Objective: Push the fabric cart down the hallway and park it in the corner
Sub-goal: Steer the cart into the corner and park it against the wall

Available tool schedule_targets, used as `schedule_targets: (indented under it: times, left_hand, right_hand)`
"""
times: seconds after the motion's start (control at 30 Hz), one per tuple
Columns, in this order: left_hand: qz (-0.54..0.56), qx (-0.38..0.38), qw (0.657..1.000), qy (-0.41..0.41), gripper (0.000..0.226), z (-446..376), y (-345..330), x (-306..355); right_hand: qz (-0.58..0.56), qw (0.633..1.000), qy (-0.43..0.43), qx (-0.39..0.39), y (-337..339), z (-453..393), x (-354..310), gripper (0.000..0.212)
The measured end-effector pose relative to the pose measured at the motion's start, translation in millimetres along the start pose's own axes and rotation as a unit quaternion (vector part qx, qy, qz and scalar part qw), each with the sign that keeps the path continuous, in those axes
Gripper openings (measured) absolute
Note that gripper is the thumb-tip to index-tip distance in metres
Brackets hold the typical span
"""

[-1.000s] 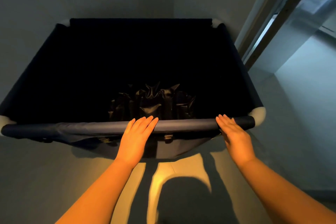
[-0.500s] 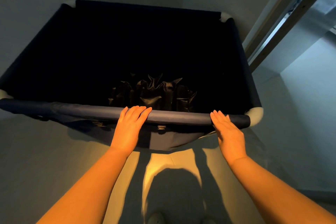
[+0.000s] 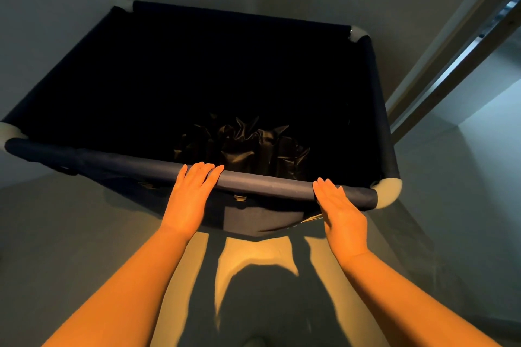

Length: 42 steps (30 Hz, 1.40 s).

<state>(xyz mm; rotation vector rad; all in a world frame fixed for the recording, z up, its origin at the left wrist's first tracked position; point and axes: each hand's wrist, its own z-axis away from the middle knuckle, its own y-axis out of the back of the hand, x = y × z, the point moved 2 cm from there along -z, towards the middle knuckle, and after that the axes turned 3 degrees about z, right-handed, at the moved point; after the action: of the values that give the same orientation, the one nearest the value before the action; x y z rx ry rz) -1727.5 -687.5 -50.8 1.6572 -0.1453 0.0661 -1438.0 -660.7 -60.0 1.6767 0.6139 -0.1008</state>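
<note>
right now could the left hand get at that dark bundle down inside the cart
Probably yes. The left hand lies flat on the near rail, the cart is open on top, and the bundle sits just past the rail with nothing between. How deep it lies is unclear.

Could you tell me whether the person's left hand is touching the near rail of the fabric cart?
Touching. The head view shows the left hand laid flat on the cart's near rail, fingers extended over its top with no gap visible.
</note>
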Motion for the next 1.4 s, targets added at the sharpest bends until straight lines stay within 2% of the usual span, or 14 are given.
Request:
schedule_targets:
  times: [0.33,0.53,0.73,0.83,1.07,1.2,1.4]
  left_hand:
    - [-0.009,0.014,0.999,0.035,0.091,17,3,-57]
    - [0.019,0.041,0.997,0.057,0.074,34,7,-73]
    - [0.029,0.055,0.994,0.086,0.083,55,8,-84]
    - [0.034,0.067,0.991,0.107,0.083,66,9,-87]
    - [0.033,0.083,0.982,0.165,0.081,90,6,-85]
    - [0.029,0.091,0.977,0.192,0.083,105,3,-75]
    - [0.040,0.138,0.963,0.228,0.073,117,-2,-45]
  right_hand:
    - [0.017,0.998,0.057,-0.006,-26,-14,-54,0.084]
    - [0.038,0.994,0.098,-0.014,-31,-20,-71,0.090]
    - [0.066,0.989,0.133,-0.024,-42,-25,-82,0.091]
    - [0.063,0.987,0.142,-0.027,-48,-30,-82,0.090]
    - [0.080,0.969,0.228,-0.049,-56,-44,-82,0.096]
    - [0.106,0.957,0.264,-0.061,-54,-50,-83,0.092]
    - [0.108,0.941,0.317,-0.047,-44,-61,-71,0.089]
